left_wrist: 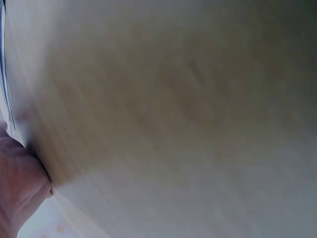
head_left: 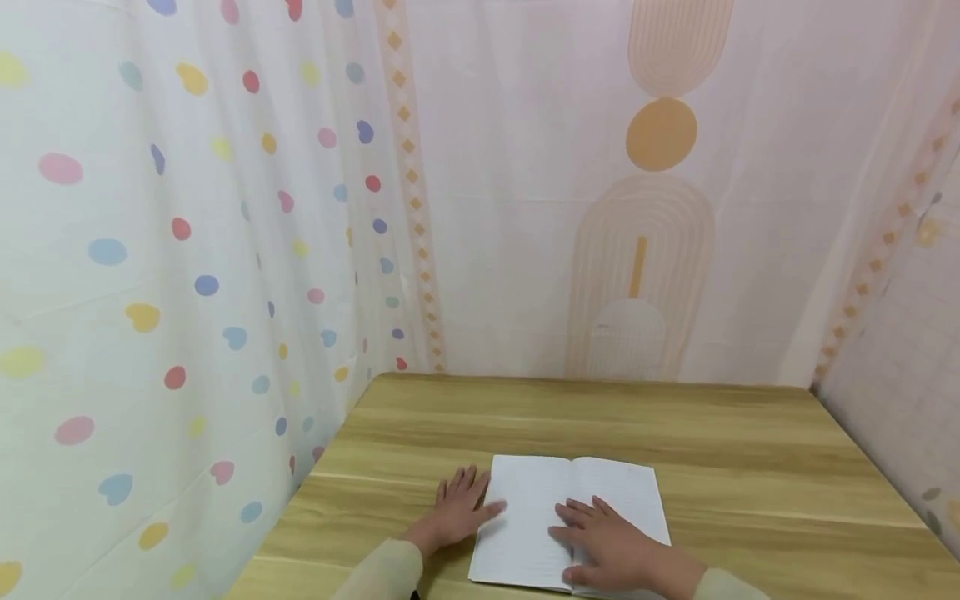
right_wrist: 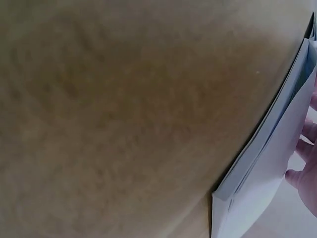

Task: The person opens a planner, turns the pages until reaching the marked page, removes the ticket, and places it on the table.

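An open notebook (head_left: 528,500) with white lined pages lies flat on the wooden table, its fold running away from the person. My left hand (head_left: 459,510) rests at the notebook's left edge, fingers spread on the wood and thumb over the left page. Across the fold, my right hand (head_left: 603,542) lies with fingers outstretched on the pages. In the right wrist view the notebook's page edges (right_wrist: 262,153) show, with the fingertips of the right hand (right_wrist: 306,168) against the page. Only the heel of the left hand (left_wrist: 22,183) shows in the left wrist view.
The wooden table (head_left: 750,450) extends around the notebook on all sides. A white curtain with coloured dots (head_left: 202,283) hangs along the left, and a pale patterned curtain (head_left: 510,208) hangs behind the table's far edge.
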A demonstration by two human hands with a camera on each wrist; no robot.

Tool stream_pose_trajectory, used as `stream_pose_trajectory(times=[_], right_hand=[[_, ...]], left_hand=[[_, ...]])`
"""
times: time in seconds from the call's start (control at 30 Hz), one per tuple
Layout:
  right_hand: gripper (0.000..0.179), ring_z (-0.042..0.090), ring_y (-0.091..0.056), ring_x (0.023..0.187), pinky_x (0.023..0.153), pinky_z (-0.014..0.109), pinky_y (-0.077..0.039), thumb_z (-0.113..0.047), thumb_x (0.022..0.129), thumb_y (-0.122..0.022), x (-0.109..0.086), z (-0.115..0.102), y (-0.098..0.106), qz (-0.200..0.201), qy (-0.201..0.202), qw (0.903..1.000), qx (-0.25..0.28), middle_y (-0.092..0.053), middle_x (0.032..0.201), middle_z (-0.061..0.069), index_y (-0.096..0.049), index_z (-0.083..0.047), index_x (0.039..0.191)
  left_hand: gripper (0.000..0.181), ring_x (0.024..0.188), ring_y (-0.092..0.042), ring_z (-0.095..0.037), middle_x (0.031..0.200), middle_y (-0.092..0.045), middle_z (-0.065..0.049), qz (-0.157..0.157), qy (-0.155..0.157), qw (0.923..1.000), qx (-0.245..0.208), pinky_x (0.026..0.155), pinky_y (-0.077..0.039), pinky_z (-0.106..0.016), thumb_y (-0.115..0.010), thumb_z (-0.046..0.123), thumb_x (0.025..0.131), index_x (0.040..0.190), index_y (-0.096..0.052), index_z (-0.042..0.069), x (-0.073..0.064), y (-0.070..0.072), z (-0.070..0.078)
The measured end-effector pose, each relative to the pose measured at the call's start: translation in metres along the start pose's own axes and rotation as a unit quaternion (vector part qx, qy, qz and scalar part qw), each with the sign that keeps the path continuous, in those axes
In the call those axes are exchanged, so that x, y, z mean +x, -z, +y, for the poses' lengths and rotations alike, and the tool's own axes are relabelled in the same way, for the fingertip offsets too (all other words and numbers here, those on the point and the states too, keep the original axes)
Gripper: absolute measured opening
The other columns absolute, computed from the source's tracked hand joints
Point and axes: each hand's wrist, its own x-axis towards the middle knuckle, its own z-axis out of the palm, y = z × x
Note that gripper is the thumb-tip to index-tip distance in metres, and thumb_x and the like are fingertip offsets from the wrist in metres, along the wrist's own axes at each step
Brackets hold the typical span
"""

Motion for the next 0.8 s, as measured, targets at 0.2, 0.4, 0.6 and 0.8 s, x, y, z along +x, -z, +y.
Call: stream_pose_trajectory(times=[0.2, 0.4, 0.6, 0.8], right_hand=[[0.071, 0.035, -0.038, 0.14, 0.109, 0.059, -0.031, -0.059, 0.094, -0.057, 0.0, 0.007, -0.007, 0.021, -0.024, 0.9993, -0.021, -0.042, 0.152, 0.017, -0.05, -0.011, 0.146], [0.074, 0.043, -0.04, 0.136, 0.108, 0.059, -0.032, -0.054, 0.094, -0.06, -0.009, 0.027, -0.005, 0.062, -0.08, 0.9948, -0.001, -0.043, 0.147, 0.027, -0.051, 0.001, 0.141], [0.073, 0.053, -0.038, 0.133, 0.103, 0.071, -0.028, -0.05, 0.093, -0.064, -0.027, 0.058, 0.002, 0.09, -0.153, 0.9839, 0.018, -0.042, 0.143, 0.036, -0.054, 0.008, 0.135], [0.082, 0.056, -0.032, 0.134, 0.101, 0.074, -0.024, -0.056, 0.092, -0.062, -0.048, 0.087, 0.012, 0.085, -0.235, 0.9681, 0.025, -0.035, 0.145, 0.04, -0.047, 0.007, 0.142]], left_hand=[[0.1, 0.147, 0.004, -0.049, 0.16, -0.005, -0.032, -0.036, -0.012, 0.9983, 0.043, 0.111, 0.008, -0.067, -0.062, 0.069, 0.084, 0.156, -0.03, 0.009, -0.003, 0.001, -0.001], [0.094, 0.147, 0.0, -0.049, 0.16, -0.008, -0.031, -0.04, -0.009, 0.9976, 0.057, 0.111, 0.004, -0.068, -0.066, 0.063, 0.085, 0.155, -0.033, 0.01, -0.006, 0.002, 0.002], [0.09, 0.147, -0.001, -0.048, 0.16, -0.009, -0.03, -0.036, -0.005, 0.9971, 0.067, 0.112, 0.002, -0.068, -0.067, 0.059, 0.087, 0.156, -0.033, 0.011, -0.006, 0.001, 0.003], [0.093, 0.147, 0.001, -0.048, 0.161, -0.006, -0.03, -0.043, -0.003, 0.9973, 0.059, 0.111, 0.004, -0.068, -0.066, 0.061, 0.086, 0.156, -0.032, 0.011, -0.004, 0.003, 0.003]])
